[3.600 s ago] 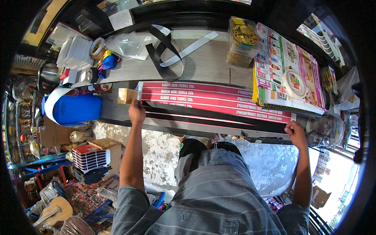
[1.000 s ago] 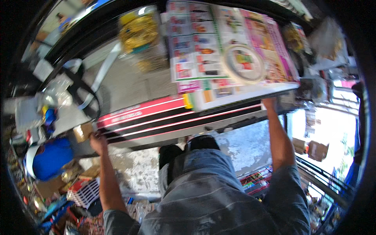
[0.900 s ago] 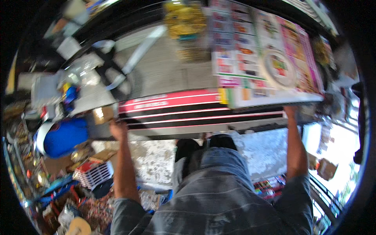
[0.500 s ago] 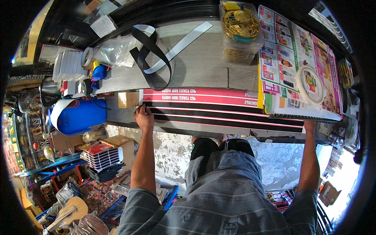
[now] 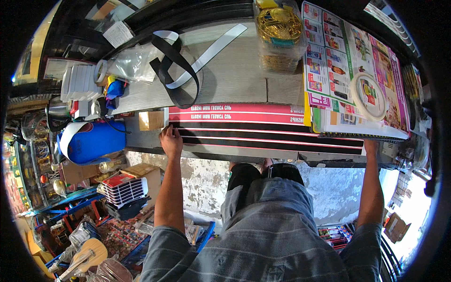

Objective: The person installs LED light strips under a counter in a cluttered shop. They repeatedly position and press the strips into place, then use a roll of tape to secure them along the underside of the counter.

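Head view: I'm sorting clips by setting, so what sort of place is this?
Probably a small shop or workshop, judging by the boxed gold medals, the printed red strips and the guitar among crowded goods at lower left.

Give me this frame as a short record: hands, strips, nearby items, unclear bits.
left_hand: left hand at left end of black strips, fingers bunched
right_hand: right hand at their right end, fingers mostly hidden
strips: black ones run crosswise, nearer the person than the red printed strips
left_side: small cardboard box, blue container
beyond_strips: looped black-and-white ribbon, clear box of gold medals
right_side: tape roll on colour flyer
unclear: whether either hand grips or only touches
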{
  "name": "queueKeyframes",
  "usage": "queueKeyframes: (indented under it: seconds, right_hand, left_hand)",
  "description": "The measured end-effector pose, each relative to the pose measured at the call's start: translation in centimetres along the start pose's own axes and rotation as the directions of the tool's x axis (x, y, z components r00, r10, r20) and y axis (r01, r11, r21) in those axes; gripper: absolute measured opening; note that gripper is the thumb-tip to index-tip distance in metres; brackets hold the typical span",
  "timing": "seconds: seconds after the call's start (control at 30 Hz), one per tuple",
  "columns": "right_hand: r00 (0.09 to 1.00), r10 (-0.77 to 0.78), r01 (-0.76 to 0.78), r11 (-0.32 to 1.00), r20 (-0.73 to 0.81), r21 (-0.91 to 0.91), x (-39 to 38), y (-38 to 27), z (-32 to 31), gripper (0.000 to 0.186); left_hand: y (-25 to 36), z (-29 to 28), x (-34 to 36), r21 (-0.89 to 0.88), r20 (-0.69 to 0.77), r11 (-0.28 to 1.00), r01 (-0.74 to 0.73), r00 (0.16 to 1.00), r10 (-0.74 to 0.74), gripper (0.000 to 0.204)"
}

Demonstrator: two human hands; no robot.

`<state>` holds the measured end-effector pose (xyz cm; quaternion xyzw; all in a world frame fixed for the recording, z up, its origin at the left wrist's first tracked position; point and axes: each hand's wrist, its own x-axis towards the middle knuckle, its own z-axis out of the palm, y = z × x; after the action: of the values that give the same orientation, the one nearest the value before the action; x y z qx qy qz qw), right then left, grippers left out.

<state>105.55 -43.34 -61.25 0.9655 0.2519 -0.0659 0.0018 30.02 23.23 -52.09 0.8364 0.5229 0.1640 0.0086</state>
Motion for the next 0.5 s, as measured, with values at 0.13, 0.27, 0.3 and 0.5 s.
queueKeyframes:
  seconds: [0.13,0.27,0.3,0.5]
  right_hand:
    - [0.994,0.093,-0.097,0.993,0.064,0.063,-0.4,-1.1,-0.7,0.075]
    - [0.988,0.136,-0.136,0.991,0.071,-0.011,-0.3,-1.7,-1.3,0.076]
    - [0.992,0.091,-0.090,0.996,0.090,-0.008,-0.2,-1.6,-1.5,0.075]
    - [0.989,0.134,-0.110,0.956,0.069,-0.273,-0.7,-2.6,-1.6,0.056]
  left_hand:
    - [0.0,-0.1,0.0,0.015,0.032,0.999,0.051,0.998,-0.051,0.031]
    - [0.1,-0.5,0.4,0.039,0.072,0.999,0.011,0.997,-0.013,0.032]
    - [0.3,-0.5,0.4,0.051,0.080,0.998,0.030,0.996,-0.034,0.033]
    - [1.3,-1.0,0.8,0.142,0.137,0.983,0.120,0.981,-0.139,0.041]
